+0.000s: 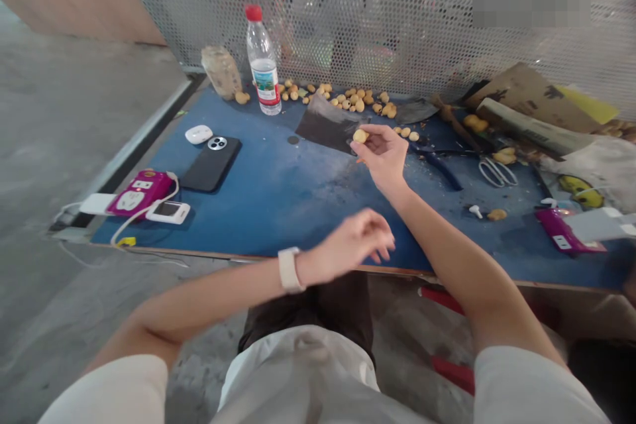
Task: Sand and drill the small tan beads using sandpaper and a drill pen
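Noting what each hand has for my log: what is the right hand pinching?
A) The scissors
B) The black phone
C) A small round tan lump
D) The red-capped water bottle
C. The right hand holds a small round tan lump between its fingertips, raised above the blue work surface.

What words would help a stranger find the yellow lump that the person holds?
On the blue table, find the dark metal sheet. Just before it, the right hand pinches a yellow lump. Unlike the similar lumps nearby, this one is off the table.
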